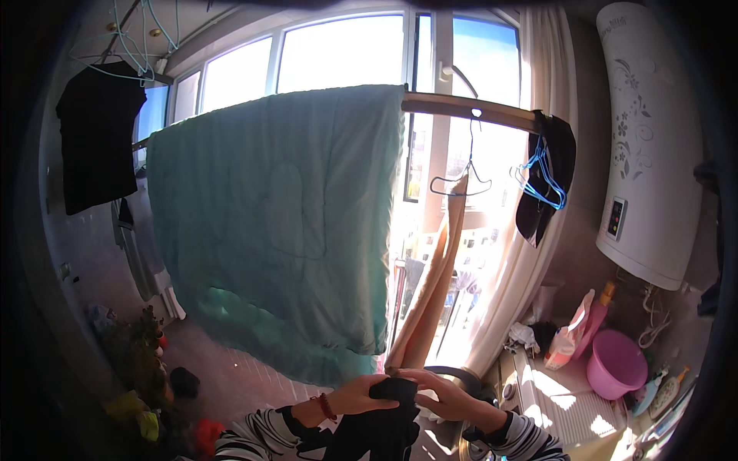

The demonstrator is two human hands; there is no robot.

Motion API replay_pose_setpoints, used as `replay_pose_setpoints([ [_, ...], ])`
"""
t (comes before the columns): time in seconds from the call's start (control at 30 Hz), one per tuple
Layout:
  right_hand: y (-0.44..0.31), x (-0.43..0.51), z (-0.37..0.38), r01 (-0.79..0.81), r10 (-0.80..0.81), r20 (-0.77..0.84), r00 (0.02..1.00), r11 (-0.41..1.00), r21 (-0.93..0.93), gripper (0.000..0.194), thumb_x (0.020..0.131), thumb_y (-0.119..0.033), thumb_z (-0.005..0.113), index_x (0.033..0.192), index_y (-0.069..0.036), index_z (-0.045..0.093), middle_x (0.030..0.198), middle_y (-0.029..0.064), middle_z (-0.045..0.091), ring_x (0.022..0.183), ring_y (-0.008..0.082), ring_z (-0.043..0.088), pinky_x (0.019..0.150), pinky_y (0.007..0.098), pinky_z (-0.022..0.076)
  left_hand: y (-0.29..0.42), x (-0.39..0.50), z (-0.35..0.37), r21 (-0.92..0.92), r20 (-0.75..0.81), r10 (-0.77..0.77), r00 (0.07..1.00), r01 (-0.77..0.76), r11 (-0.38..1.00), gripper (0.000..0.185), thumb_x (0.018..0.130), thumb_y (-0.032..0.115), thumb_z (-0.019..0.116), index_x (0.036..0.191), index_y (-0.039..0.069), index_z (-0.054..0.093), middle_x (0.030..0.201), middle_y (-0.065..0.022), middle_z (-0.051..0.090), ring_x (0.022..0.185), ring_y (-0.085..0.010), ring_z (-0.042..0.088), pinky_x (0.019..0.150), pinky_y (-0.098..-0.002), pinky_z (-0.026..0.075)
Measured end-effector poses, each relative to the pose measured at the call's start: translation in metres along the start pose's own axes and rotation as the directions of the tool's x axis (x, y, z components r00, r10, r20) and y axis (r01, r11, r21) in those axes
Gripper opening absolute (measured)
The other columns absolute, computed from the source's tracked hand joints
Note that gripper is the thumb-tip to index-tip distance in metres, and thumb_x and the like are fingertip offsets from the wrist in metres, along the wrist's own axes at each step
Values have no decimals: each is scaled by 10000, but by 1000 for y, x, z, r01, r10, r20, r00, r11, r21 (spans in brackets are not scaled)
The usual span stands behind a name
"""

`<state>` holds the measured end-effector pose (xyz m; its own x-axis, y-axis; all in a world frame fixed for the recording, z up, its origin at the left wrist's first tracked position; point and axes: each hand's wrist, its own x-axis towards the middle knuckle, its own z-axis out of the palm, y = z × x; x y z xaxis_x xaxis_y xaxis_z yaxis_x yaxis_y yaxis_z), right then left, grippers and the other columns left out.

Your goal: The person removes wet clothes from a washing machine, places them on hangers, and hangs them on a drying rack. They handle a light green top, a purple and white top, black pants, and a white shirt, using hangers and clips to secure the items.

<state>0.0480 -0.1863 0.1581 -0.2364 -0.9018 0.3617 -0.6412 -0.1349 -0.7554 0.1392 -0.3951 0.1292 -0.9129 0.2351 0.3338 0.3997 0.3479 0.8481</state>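
Observation:
Both hands meet at the bottom centre around a black cloth garment (375, 429). My left hand (360, 396) has its fingers closed on the garment's bunched upper part. My right hand (439, 395) touches the top right of that bunch with bent fingers; whether it grips the cloth is not plain. Behind the hands hangs a long tan cloth (429, 294), near a dark wire hanger (461, 187) on the wooden rail (470, 108). A large green blanket (277, 230) is draped over the rail to the left. Several blue hangers (542, 176) hang at the rail's right end beside a black item (556, 150).
A black shirt (101, 138) hangs at upper left below pale green hangers (135, 52). Potted plants (147, 346) stand at lower left. At right are a white water heater (651, 144), a pink basin (617, 364), bottles and a ribbed washboard-like surface (576, 403). Curtains hang by the window.

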Motion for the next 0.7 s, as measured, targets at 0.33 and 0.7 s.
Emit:
replay_pose_setpoints([
  [0.33, 50, 61, 24, 197, -118, 200, 973, 874, -444, 492, 733, -281, 745, 1100, -34, 529, 973, 123, 550, 966, 249, 527, 779, 313, 456, 51, -58, -43, 62, -453, -23, 891, 57, 996, 486, 731, 296, 758, 1038, -26, 564, 898, -74, 614, 835, -125, 562, 730, -254, 447],
  [0.7, -23, 84, 49, 282, -185, 247, 951, 846, -452, 247, 859, -241, 587, 929, -57, 438, 666, 151, 573, 618, 353, 586, 544, 421, 423, 84, -173, -86, 354, -386, -142, 911, 288, 890, 330, 830, 293, 653, 970, 24, 525, 757, -85, 570, 677, -144, 541, 598, -280, 425],
])
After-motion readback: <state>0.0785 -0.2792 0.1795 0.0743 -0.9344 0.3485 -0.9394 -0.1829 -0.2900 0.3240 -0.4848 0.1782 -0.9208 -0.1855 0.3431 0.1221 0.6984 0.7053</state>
